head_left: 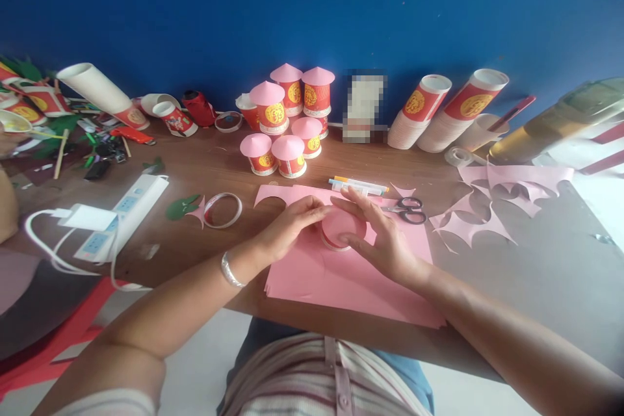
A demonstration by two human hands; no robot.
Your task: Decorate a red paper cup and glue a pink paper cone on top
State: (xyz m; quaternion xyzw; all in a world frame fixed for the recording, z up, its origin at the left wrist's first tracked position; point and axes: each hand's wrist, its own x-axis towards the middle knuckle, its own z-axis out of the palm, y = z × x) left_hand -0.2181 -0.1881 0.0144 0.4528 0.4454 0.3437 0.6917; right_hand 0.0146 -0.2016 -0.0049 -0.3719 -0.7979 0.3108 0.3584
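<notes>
On a stack of pink paper sheets [302, 273] sits a round piece [344, 226] with a pink face and a thin red-and-white rim. What lies under its pink face is hidden. My left hand [299, 224], a silver bangle on its wrist, closes its fingertips on the piece's upper left edge. My right hand [383, 237] curves around the far and right side, its thumb on the pink face. Just right of that hand lie scissors [412, 210] with dark handles. Markers [358, 186] rest beyond the fingers.
Several red paper cups with pink cone roofs [291, 149] stand behind. Stacked paper cups [422, 110] lean by the blue wall. Pink offcuts [472, 224] lie right. A tape roll [223, 210], a power strip [124, 218] and cables lie left. Another person's arm [6, 201] shows far left.
</notes>
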